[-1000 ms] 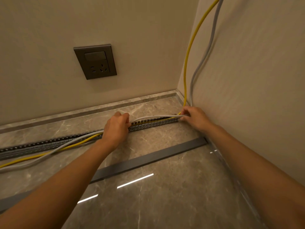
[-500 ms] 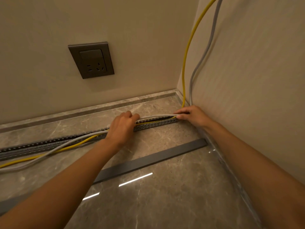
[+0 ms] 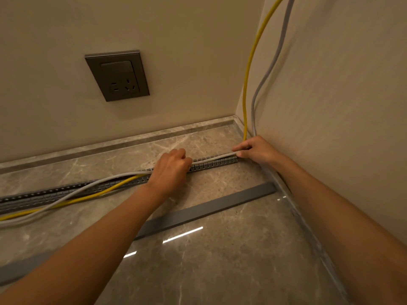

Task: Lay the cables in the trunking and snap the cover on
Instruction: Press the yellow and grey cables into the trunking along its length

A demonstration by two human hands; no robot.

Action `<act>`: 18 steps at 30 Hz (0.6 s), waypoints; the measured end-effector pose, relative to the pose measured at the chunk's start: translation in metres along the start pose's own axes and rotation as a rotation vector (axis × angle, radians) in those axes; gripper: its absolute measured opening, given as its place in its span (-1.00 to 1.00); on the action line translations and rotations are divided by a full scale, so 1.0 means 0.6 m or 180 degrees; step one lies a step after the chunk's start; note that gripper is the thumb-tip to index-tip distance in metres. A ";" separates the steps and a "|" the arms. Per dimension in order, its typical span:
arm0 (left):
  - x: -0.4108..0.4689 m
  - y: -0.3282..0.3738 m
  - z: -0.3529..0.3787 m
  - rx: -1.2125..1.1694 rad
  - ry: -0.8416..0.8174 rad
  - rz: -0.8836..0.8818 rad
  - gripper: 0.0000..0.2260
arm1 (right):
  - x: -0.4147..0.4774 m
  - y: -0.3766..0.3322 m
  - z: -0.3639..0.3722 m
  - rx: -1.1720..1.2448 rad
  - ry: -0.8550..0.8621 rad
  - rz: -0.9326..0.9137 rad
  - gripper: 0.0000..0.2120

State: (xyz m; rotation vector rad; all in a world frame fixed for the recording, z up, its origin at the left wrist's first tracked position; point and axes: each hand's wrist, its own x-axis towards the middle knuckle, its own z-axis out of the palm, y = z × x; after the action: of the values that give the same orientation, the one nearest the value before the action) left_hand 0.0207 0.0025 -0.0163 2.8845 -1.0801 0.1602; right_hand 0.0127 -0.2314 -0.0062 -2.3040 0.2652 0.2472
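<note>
Arms outstretched, the left hand (image 3: 170, 168) curls its fingers over the cables (image 3: 217, 156) lying in the trunking (image 3: 211, 165), while the right hand (image 3: 257, 149) pinches them at its corner end.

Slotted grey trunking (image 3: 214, 163) lies open along the floor into the corner. A yellow cable (image 3: 248, 71) and a grey cable (image 3: 267, 72) come down the corner to its right end, and farther left they spill over its near side. The flat grey cover (image 3: 209, 209) lies apart, nearer.
</note>
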 end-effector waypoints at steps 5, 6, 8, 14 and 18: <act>-0.002 0.007 0.005 0.0339 -0.0045 -0.0006 -0.77 | -0.005 0.003 0.007 -0.0064 0.0081 -0.0034 -0.75; -0.003 0.010 0.006 0.0335 -0.0060 -0.0039 -0.77 | -0.005 0.005 0.009 -0.0073 0.0142 -0.0034 -0.75; -0.007 0.017 0.009 0.0280 -0.0241 -0.0202 -0.78 | 0.001 0.007 0.016 -0.0108 0.0321 -0.0026 -0.76; -0.006 0.023 0.004 0.0386 -0.0429 -0.0238 -0.77 | 0.007 0.013 0.042 -0.0380 0.0603 -0.0056 -0.72; 0.007 0.025 0.008 0.0235 -0.0536 -0.0549 -0.82 | 0.008 0.007 0.043 -0.0273 0.0713 0.0070 -0.80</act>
State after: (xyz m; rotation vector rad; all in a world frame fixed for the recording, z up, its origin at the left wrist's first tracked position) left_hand 0.0143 -0.0118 -0.0202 3.0861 -0.8570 -0.0532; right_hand 0.0135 -0.2156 -0.0276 -2.4164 0.3997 0.0106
